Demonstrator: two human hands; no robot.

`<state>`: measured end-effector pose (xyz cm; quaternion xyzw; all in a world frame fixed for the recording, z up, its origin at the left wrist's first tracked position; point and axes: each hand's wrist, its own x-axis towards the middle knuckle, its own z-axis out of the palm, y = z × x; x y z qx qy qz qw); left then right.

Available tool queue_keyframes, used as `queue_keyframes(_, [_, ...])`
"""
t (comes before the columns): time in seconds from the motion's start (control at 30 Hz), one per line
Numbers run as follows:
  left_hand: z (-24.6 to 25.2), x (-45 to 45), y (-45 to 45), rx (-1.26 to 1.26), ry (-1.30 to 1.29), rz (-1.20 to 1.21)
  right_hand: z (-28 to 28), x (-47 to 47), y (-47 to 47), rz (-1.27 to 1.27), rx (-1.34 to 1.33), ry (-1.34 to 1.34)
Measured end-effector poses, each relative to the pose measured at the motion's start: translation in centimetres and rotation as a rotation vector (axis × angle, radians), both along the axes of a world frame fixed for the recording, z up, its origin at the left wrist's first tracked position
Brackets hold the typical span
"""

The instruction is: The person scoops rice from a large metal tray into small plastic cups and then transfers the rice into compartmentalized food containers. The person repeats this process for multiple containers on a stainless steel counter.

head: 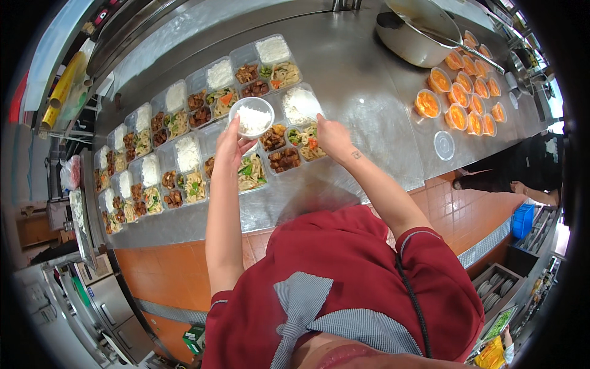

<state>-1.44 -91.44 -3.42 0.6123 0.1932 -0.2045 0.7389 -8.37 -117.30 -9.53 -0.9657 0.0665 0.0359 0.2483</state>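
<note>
My left hand (227,144) grips a round clear plastic tub (271,121) of white rice (252,121), held above the meal boxes. In my right hand (335,139) is a white paddle or spoon (309,108), mostly covered by the fingers. Its flat end meets the rice (291,105) in the top compartment of the near-row box at the right end. That clear box (277,171) also holds browned meat pieces (285,159), green vegetables and sliced vegetables with carrot. My left forearm and the tub partly hide the neighbouring box (214,133).
Two rows of filled meal boxes (159,99) run leftward along the steel counter (359,74). A large pot (412,46) with a ladle (481,58) stands back right, beside several orange-filled cups (439,80). A loose lid (444,145) lies nearer. Another person (521,161) stands at the right.
</note>
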Motion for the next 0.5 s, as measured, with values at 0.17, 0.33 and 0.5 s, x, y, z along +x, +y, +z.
queue_keyframes(0.17, [1.6, -3.8, 1.6, -0.083, -0.026, 0.118, -0.2, 2.0, 0.1, 0.053, -0.016, 0.011])
queue_keyframes(0.33, [2.9, -8.8, 5.0, -0.122, -0.088, 0.171, 1.6, 1.4, -1.0, 0.074, -0.019, -0.078])
queue_keyframes(0.5, [3.2, -11.9, 8.0, -0.144, -0.077, 0.238, 2.8, 1.9, 0.5, 0.077, 0.055, 0.086])
